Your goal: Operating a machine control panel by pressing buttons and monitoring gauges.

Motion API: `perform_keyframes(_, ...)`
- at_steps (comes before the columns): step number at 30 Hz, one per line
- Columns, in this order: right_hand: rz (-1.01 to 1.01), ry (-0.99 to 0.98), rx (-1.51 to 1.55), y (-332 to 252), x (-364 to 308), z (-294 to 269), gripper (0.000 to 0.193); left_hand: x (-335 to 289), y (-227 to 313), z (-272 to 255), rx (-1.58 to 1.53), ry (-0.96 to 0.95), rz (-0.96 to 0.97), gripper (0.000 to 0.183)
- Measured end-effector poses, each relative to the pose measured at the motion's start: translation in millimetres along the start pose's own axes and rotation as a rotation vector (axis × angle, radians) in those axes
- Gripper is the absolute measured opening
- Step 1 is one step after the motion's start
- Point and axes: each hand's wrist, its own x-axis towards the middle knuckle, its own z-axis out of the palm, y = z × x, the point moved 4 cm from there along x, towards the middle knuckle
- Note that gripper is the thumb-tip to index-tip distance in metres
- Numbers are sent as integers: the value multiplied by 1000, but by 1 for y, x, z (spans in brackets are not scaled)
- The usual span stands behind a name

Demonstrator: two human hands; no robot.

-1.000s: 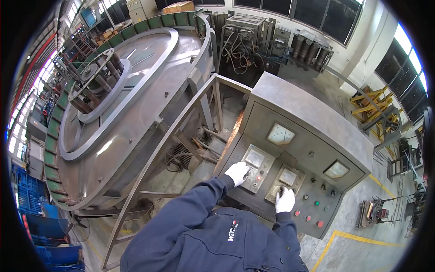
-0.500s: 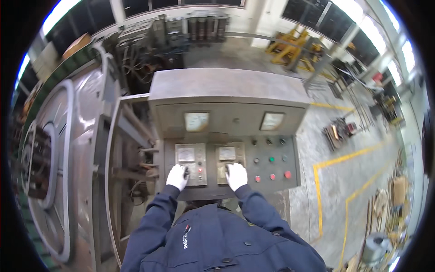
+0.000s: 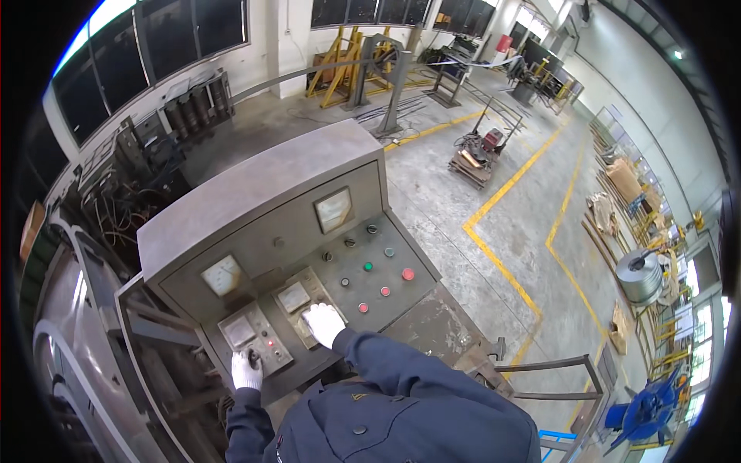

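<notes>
Left hand (image 3: pixel 246 373): curling snugly around a black knob (image 3: pixel 255 358)
Right hand (image 3: pixel 323 324): curling, grip hidden, meter (image 3: pixel 293 297) sitting just beyond
Console (image 3: pixel 255 202): seemingly being adjusted
Knob, next: likely needing gentle turning

From my station I can make out no legible text, label or number. The dial gauge (image 3: pixel 221 275) beyond the left hand (image 3: pixel 246 372) bears faint dark marks, too small to read; the meter (image 3: pixel 293 296) just past the right hand (image 3: pixel 324 324) shows a pale face, likewise unreadable.
</notes>
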Motion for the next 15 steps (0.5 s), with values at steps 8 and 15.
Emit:
perform_keyframes(8,-9,-31,14,0,-2,1,25,1,-1,-1,28,-36,-32,25)
perform_keyframes(15,-3,-62,19,3,-4,1,26,1,2,1,18,2,-11,21)
